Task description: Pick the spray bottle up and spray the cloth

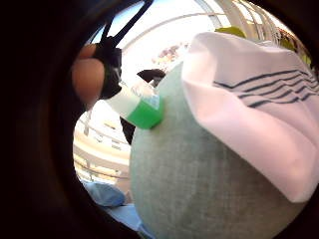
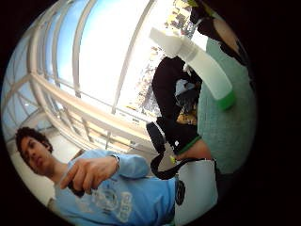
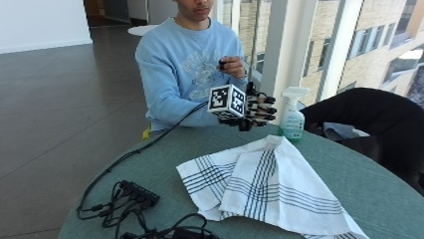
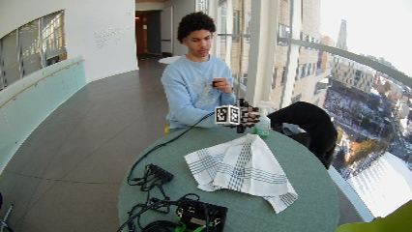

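Spray bottle (image 3: 292, 115) stood upright on the round green tabletop (image 3: 391, 199), near the far edge, just beside the gloved right hand (image 3: 255, 112) but apart from it. Bottle was translucent plastic with a white trigger head; green liquid filled only the bottom part, seen from the little-finger palm view (image 1: 145, 113) and the thumb-side one (image 2: 207, 70).

Right hand hovered above the tabletop, between the person's chest and the bottle. Grip: fingers loosely curled, holding nothing.

Cloth (image 3: 265, 186) lay flat-ish in the middle of the tabletop, well short of the bottle: white woven fabric with dark stripe bands, rumpled, one fold peaked toward the hand. In the little-finger palm view its edge (image 1: 259, 114) draped over the textured green surface.

Bare left hand (image 3: 232, 67) was raised at the chest, pinching a small dark object.

Black cables and a box (image 3: 136, 194) sat at the tabletop's near edge. A dark garment (image 3: 371, 119) was draped over a chair beyond the bottle.
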`<state>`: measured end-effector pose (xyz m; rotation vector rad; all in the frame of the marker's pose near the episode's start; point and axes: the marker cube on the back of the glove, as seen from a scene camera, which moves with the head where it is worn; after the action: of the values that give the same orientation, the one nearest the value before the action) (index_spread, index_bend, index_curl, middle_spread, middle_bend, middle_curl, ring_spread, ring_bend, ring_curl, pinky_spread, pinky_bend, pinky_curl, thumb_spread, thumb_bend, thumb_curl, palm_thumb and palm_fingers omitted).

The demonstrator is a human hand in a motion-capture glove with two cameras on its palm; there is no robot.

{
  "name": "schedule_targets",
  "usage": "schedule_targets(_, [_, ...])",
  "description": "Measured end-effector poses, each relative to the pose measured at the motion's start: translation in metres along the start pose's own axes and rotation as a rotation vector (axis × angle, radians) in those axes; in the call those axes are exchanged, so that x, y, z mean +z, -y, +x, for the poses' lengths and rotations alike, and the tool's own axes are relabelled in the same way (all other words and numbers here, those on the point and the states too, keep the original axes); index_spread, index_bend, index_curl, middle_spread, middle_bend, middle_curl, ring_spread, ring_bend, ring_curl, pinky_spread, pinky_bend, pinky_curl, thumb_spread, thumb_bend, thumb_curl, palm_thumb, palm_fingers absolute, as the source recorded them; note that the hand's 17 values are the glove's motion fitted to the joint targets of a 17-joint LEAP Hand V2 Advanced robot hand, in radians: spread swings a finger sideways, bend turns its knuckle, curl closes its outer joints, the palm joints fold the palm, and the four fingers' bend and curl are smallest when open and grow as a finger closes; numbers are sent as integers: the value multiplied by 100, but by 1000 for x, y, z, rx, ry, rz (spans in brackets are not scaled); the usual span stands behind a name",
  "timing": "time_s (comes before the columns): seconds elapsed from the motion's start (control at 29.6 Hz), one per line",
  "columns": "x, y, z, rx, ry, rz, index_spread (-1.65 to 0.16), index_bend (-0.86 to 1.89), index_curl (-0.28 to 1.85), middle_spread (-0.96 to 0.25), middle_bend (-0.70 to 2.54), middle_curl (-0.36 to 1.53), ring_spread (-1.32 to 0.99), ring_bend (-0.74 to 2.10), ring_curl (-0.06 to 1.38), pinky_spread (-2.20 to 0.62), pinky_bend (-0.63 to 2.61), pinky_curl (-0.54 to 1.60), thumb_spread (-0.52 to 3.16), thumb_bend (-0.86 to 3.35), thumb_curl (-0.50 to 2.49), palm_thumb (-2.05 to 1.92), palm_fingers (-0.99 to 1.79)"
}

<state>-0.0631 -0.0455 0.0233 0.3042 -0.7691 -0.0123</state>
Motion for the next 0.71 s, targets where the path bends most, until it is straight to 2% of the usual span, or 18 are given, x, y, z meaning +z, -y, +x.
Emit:
schedule_targets(0.34, [-87, -92, 13, 30, -352, -24, -35, 10, 22, -8, 26, 41, -6, 38, 38, 7, 38, 41, 99, -3, 37, 61, 75])
schedule_targets(0.54, [-117, -138, 33, 55, -616, -34, -35, 10, 22, -8, 26, 41, -6, 39, 37, 8, 36, 40, 99, -3, 36, 60, 77])
schedule_targets(0.71, [-131, -159, 49, 99, -704, -53, -35, 11, 22, -8, 26, 42, -6, 39, 38, 8, 35, 40, 100, -3, 35, 60, 78])
